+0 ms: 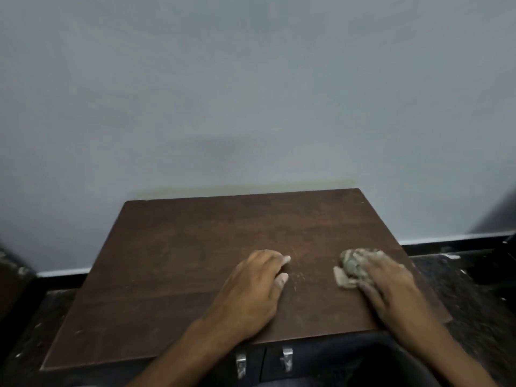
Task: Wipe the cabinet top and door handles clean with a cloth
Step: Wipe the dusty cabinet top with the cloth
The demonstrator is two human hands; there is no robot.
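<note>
Grey wall backs the cabinet top [195,261], where the right hand [391,283] presses a crumpled cloth [349,268] under its fingers. Beside it the left hand [257,291] rests flat, holding nothing. Both handles [287,358] below the hands look unwiped; the small wad may slip free or miss corners.

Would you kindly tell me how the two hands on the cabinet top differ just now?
The right hand covers a crumpled cloth and presses it to the cabinet top; the left hand holds nothing. The left hand lies on bare wood near the middle, the right hand nearer the right edge. Both rest palm down on the top, above the door handles.
</note>
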